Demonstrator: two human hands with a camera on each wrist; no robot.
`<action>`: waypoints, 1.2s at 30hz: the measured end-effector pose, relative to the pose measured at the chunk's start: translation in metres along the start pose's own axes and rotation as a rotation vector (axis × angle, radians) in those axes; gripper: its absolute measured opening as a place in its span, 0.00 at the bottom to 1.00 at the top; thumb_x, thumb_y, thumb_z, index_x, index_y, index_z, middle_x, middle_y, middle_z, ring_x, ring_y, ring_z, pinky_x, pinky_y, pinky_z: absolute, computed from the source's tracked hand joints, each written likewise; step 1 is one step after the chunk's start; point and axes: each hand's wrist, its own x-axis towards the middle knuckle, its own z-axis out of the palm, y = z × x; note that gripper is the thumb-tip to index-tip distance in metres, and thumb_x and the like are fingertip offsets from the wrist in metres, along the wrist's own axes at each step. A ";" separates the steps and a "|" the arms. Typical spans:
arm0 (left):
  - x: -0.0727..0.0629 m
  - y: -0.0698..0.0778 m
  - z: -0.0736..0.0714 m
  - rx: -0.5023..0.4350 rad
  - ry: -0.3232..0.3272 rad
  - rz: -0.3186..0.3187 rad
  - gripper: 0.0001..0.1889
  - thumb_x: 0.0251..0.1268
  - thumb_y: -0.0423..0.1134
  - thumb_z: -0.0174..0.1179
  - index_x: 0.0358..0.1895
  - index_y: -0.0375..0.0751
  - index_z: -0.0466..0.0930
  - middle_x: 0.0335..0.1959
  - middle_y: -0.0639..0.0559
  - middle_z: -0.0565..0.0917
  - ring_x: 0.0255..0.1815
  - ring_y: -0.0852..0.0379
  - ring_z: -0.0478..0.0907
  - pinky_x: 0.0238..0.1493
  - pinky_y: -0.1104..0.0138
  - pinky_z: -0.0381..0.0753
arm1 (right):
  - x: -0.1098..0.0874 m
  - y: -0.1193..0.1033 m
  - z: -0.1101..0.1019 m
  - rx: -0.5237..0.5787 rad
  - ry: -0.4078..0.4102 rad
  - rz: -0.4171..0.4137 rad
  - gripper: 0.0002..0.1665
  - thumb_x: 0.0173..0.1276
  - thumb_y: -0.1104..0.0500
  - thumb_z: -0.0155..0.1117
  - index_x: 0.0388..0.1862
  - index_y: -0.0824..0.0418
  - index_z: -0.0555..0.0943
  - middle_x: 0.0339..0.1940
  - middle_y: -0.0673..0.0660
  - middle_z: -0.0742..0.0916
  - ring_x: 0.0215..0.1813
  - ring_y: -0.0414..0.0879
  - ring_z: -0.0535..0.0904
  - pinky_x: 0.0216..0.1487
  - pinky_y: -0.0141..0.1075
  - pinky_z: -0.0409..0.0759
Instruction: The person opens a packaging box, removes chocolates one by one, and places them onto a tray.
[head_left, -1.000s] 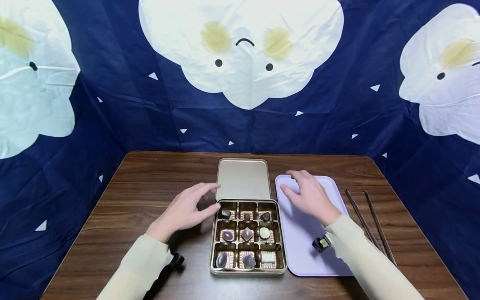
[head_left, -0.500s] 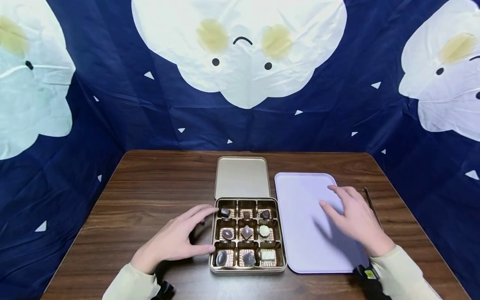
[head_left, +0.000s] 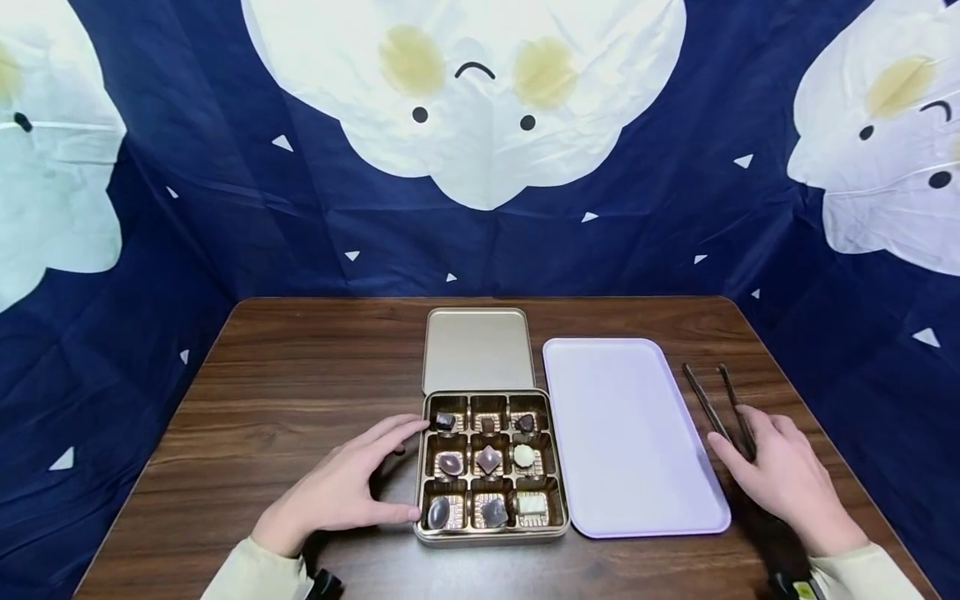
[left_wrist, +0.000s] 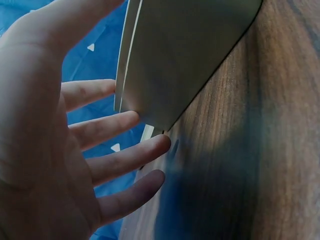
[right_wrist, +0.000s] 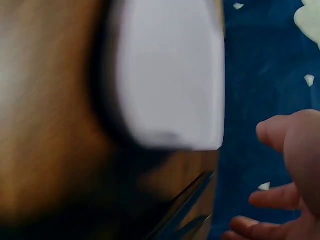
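A gold box holds several chocolates of different shapes in its compartments, with its flat gold lid section behind it. My left hand spreads along the box's left side, thumb near the front corner and fingertips at the back part of that edge. In the left wrist view its fingers are stretched beside the box wall. My right hand is over a pair of slender dark metal arms, like tongs, thumb and index finger apart on either side. Their near ends are hidden under that hand.
A pale lilac tray lies right of the box, between it and the tongs. The brown wooden table ends at a blue cloth backdrop with white cloud faces behind and at both sides.
My right hand has moved right and toward me, from above the tray to the tongs. My left hand has slid slightly nearer along the box's left side.
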 end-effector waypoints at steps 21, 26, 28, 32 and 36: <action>-0.004 0.003 0.000 0.006 -0.003 -0.010 0.55 0.50 0.72 0.74 0.83 0.63 0.61 0.81 0.48 0.67 0.73 0.44 0.73 0.61 0.36 0.78 | -0.004 0.040 0.017 -0.102 -0.249 0.100 0.33 0.76 0.46 0.63 0.42 0.80 0.74 0.34 0.76 0.78 0.40 0.76 0.78 0.35 0.65 0.78; -0.004 0.004 0.000 0.004 -0.001 -0.011 0.56 0.50 0.71 0.75 0.83 0.62 0.61 0.81 0.49 0.67 0.74 0.43 0.72 0.63 0.37 0.77 | -0.005 0.041 0.022 -0.071 -0.180 0.081 0.27 0.77 0.51 0.61 0.39 0.79 0.73 0.33 0.77 0.78 0.40 0.77 0.77 0.37 0.66 0.76; -0.004 0.005 0.000 0.005 -0.003 -0.012 0.55 0.50 0.71 0.75 0.83 0.62 0.61 0.81 0.49 0.67 0.74 0.43 0.72 0.63 0.37 0.77 | -0.008 0.042 0.024 -0.064 -0.140 0.075 0.25 0.76 0.53 0.60 0.36 0.78 0.72 0.32 0.78 0.77 0.38 0.77 0.77 0.36 0.66 0.76; -0.003 0.006 0.000 0.007 -0.006 -0.012 0.56 0.50 0.71 0.75 0.83 0.62 0.61 0.81 0.50 0.67 0.74 0.44 0.72 0.63 0.38 0.78 | -0.013 0.041 0.028 -0.041 -0.074 0.088 0.23 0.77 0.56 0.58 0.34 0.77 0.69 0.33 0.81 0.74 0.35 0.77 0.76 0.34 0.68 0.74; -0.003 0.006 -0.001 0.009 -0.008 -0.007 0.56 0.50 0.71 0.75 0.83 0.62 0.61 0.81 0.50 0.67 0.73 0.46 0.73 0.64 0.41 0.78 | -0.015 0.038 0.026 -0.021 -0.038 0.126 0.24 0.80 0.55 0.55 0.40 0.79 0.68 0.40 0.85 0.72 0.36 0.79 0.75 0.33 0.68 0.73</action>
